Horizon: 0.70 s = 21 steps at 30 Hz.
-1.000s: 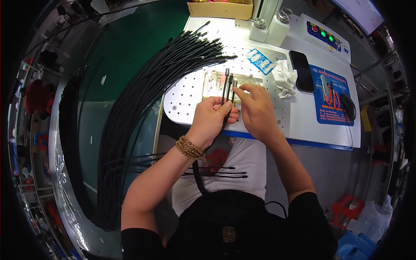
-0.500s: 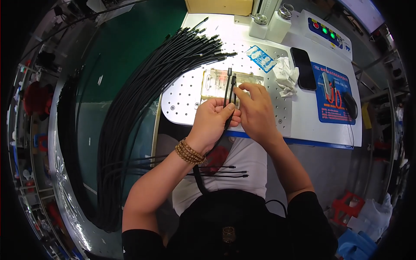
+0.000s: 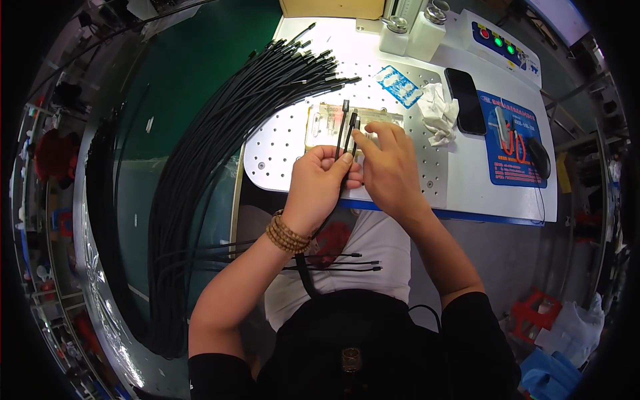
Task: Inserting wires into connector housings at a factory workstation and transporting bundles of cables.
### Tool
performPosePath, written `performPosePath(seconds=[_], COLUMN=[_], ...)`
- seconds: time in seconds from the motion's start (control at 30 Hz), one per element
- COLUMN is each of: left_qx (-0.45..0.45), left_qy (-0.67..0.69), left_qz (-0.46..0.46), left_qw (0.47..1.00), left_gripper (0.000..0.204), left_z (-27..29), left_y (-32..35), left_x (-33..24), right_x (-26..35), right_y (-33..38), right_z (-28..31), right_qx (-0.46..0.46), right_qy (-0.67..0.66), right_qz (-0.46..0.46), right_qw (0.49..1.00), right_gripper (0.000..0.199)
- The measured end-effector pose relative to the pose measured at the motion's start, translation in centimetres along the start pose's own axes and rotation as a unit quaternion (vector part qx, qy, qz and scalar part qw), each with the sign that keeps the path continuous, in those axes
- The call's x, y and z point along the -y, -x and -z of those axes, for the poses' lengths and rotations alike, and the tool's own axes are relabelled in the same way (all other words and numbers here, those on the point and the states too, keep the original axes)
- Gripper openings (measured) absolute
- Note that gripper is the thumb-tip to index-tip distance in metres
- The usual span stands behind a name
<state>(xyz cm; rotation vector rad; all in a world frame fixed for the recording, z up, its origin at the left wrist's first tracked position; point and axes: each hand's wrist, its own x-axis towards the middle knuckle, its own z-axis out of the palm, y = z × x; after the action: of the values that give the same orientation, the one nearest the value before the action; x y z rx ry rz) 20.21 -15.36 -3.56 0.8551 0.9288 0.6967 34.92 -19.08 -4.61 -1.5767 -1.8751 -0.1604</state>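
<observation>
Head view — left hand [image 3: 319,185]: closed around two thin black cable ends [image 3: 347,127]; long axis pointing away over white perforated surface [image 3: 280,153]
Right hand [image 3: 390,167]: fingers pinching the same cables from right; equally near

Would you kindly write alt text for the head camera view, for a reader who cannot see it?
Seen from above, a person's left hand and right hand hold two thin black cables upright over a white perforated table. A large bundle of black cables sweeps off to the left; a phone and a crumpled cloth lie to the right.
</observation>
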Motion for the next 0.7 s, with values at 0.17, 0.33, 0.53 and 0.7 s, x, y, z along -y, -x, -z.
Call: performPosePath(seconds=[0.17, 0.33, 0.53, 0.7], left_qx=[-0.076, -0.066, -0.102, -0.123], left_qy=[-0.243, -0.213, -0.284, -0.307], left_qz=[-0.147, -0.14, -0.167, -0.181], left_qw=[0.956, 0.965, 0.939, 0.926], left_gripper=[0.016, 0.02, 0.023, 0.028], left_z=[1.2, 1.8, 1.8, 1.2], left_y=[0.7, 0.3, 0.0, -0.6], left_x=[-0.8, -0.7, -0.8, -0.2], right_x=[0.2, 0.2, 0.6, 0.8], right_y=[-0.1, 0.3, 0.4, 0.4], right_z=[-0.2, -0.4, -0.7, -0.8], right_qx=[0.025, 0.019, 0.002, 0.011], right_qy=[0.002, -0.027, -0.062, -0.027], right_qz=[0.03, 0.029, 0.016, 0.018], right_qw=[0.999, 0.999, 0.998, 0.999], right_gripper=[0.038, 0.039, 0.045, 0.047])
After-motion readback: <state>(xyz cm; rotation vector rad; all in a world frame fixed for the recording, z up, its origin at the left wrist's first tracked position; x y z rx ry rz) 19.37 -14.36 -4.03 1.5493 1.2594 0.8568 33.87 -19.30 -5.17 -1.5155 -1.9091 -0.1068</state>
